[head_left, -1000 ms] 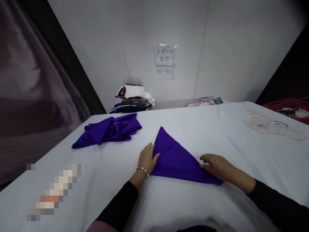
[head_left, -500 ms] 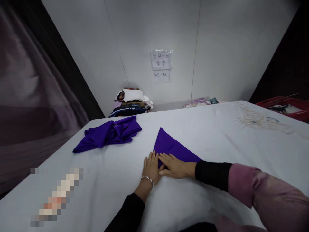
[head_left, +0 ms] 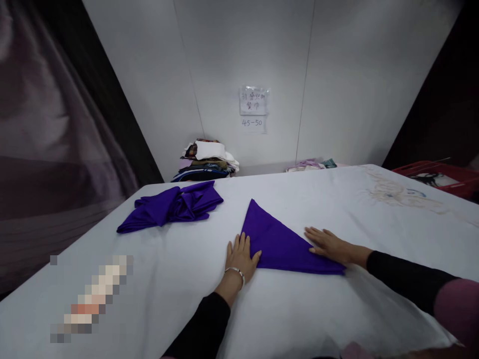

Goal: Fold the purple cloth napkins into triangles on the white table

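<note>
A purple cloth napkin (head_left: pixel 280 244), folded into a triangle, lies flat on the white-covered table (head_left: pixel 179 294), one point facing the wall. On its left corner rests my left hand (head_left: pixel 241 259), fingers spread and flat, with a bracelet at the wrist. My right hand (head_left: pixel 329 244) lies open along the long slanting edge near the right corner, partly over the cloth. Neither hand grips the fabric. Off to the left, a loose heap of purple cloth (head_left: pixel 170 204) lies crumpled on the table.
Against the wall stands a pile of folded clothes (head_left: pixel 207 159). More folded fabric (head_left: pixel 309 165) sits behind the table's far edge. A red basket (head_left: pixel 445 177) is at the right. Paper signs (head_left: pixel 254 107) hang on the wall, and a blurred-out patch (head_left: pixel 92 299) covers the table's left front.
My right hand has slid right along the napkin, from beside my left hand to near the right corner, uncovering more of the triangle. My left hand stays at the left corner.
</note>
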### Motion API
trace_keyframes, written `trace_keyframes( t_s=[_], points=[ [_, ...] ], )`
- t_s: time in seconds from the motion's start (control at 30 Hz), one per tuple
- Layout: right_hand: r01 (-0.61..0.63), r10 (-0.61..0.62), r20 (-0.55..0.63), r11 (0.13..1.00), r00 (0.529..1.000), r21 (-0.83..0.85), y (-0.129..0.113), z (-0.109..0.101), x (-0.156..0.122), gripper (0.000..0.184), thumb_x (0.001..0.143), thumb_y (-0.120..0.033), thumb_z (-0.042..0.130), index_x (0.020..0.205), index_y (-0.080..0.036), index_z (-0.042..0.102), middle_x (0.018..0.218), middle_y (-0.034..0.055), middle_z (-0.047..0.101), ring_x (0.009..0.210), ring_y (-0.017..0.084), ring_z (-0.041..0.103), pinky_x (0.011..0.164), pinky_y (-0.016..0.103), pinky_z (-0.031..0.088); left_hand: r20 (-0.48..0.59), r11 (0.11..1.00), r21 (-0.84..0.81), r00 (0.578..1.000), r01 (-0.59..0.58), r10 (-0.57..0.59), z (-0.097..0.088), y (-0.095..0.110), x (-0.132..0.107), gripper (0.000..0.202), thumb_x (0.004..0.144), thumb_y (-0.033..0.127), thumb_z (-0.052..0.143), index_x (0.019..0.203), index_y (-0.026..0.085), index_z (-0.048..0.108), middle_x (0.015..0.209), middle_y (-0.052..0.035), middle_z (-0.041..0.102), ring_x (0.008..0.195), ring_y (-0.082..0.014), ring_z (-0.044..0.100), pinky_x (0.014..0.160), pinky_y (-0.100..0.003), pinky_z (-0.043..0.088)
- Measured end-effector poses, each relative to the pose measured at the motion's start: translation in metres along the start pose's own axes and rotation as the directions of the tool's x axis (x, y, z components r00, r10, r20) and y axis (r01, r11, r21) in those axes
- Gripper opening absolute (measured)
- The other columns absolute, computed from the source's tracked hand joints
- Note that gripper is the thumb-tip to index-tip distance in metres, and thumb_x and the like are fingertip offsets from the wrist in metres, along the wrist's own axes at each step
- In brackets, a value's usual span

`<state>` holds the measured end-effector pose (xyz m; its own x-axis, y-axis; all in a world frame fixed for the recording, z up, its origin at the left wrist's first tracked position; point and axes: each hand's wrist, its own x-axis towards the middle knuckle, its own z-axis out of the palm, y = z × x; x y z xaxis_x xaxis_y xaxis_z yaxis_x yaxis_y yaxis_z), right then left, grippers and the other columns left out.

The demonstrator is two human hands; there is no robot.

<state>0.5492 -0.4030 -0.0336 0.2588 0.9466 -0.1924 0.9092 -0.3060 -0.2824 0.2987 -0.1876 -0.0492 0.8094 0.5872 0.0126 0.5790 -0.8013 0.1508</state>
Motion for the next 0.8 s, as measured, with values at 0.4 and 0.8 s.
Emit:
trace_keyframes(
  t_s=[0.4,0.8],
  points=[
    [0.46,-0.457,-0.051,0.885,0.888,0.074,-0.156,0.0,0.12,0.073,0.088,-0.062,0.027,0.144,-0.014,0.019,0.149,0.0125,0.016,0.137,0.024,0.008,0.11,0.044,0.005,-0.003,0.999,-0.013,0.999,-0.045,0.045,-0.002,0.0,0.0,0.065,0.084,0.043,0.035,0.142,0.016,0.023,0.149,-0.0094,0.02,0.137,-0.0273,0.009,0.11,-0.051,0.009],
    [0.254,-0.254,-0.091,0.967,0.963,-0.006,-0.116,0.004,0.22,0.078,0.087,-0.065,0.017,0.143,-0.011,0.022,0.15,0.0137,0.014,0.137,0.026,0.009,0.108,0.046,0.003,0.017,0.999,-0.042,0.999,-0.028,0.029,0.005,-0.005,0.002,0.069,0.086,0.051,0.028,0.139,0.007,0.031,0.148,-0.0135,0.019,0.137,-0.0278,0.01,0.111,-0.048,0.011]
  ],
)
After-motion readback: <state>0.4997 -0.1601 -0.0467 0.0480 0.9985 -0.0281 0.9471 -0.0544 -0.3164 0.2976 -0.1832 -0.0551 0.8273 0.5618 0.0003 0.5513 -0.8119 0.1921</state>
